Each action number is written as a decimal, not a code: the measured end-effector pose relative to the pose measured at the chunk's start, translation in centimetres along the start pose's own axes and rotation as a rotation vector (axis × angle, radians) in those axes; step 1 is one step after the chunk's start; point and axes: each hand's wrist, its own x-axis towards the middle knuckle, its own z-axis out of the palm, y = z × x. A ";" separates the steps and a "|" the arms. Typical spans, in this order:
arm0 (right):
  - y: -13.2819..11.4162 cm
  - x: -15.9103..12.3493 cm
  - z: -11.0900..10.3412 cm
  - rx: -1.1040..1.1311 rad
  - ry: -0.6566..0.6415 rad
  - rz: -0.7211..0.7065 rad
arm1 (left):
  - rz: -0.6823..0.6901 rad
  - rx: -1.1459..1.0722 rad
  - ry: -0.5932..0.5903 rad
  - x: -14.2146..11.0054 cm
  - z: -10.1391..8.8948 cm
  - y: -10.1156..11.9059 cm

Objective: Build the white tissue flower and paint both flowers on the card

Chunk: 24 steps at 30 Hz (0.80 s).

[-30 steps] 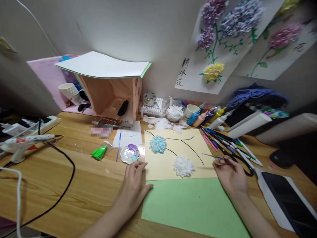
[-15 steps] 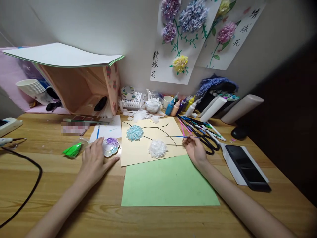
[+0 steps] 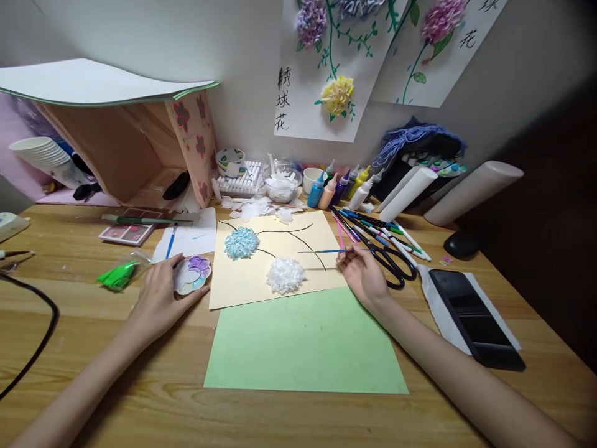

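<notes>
My left hand (image 3: 161,292) is at a flower-shaped paint palette (image 3: 193,275) with purple and pale blue wells. Its thumb lies along the palette's lower edge and its fingers along the left side. Between the pinched fingers of my right hand (image 3: 361,272) is a thin blue paintbrush (image 3: 321,251), its tip pointing left above a cream sheet (image 3: 233,289). On that sheet are black drawn stems, a blue-tinted ruffled paper flower (image 3: 241,243) and a white one (image 3: 285,275). A green sheet (image 3: 303,348) lies partly beneath it.
Black scissors (image 3: 396,267) and several pens lie beside my right hand, with a phone (image 3: 476,317) further right. Paint bottles (image 3: 328,191) and a bowl of paper scraps (image 3: 282,185) stand along the wall. A green packet (image 3: 116,277) lies left.
The view has tilted down and shifted right. My left hand sits slightly closer around the palette. My right hand still holds the paintbrush over the cream sheet in nearly the same place.
</notes>
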 end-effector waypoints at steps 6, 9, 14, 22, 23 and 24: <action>0.1 -0.1 -0.1 -0.053 -0.006 -0.007 | -0.021 -0.064 -0.023 0.0 -0.2 0.2; -0.1 -0.4 0.1 -0.093 0.003 -0.047 | -0.027 -0.146 0.035 -0.1 -0.7 1.2; -1.0 -1.6 2.6 -0.284 -0.167 -0.229 | 0.164 -0.362 0.026 0.2 -0.6 5.2; -0.4 -2.4 6.1 -0.427 -0.359 -0.318 | 0.162 -0.424 -0.128 -0.2 0.8 6.8; -0.3 -2.3 5.9 -0.425 -0.343 -0.324 | 0.154 -0.416 -0.141 -0.4 0.7 6.6; -0.3 -2.2 5.8 -0.421 -0.326 -0.330 | 0.149 -0.406 -0.155 -0.6 0.6 6.5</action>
